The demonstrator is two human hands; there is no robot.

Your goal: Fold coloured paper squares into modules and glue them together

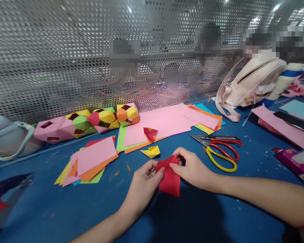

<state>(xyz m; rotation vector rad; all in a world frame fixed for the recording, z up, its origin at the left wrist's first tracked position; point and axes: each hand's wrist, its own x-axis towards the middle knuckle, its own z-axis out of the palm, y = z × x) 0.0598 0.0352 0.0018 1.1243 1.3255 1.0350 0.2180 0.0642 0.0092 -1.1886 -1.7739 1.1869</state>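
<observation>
Left hand (145, 176): it is pinching the upper left corner of the red folded paper (170, 180), thumb and fingers closing together on it.
Right hand (192, 168): it is gripping the paper's upper right edge, fingers curling down and clamping onto the fold.
Red folded paper: it is hanging between both hands at the near middle of the blue worktop (66, 209), its lower point dipping toward the surface; whether it is touching cannot be told.
Yellow folded piece (151, 152): it is lying on the worktop just beyond the hands.
Small red folded piece (150, 134): it is sitting farther back, on the large pink sheets (164, 123).
Scissors (219, 148): they are lying near the right hand, blades closed and pointing left, with one red handle loop and one yellow.
Stack of coloured squares (91, 162): it is fanning out to the left of the hands, a pink square lying on top.
Row of folded paper units (91, 119): pink, green, yellow and orange pieces are lining up along the perforated metal screen (66, 50).
Pink backpack (250, 82): it is leaning at the far right against the screen, with a white bottle (285, 82) lying just beside it.
</observation>
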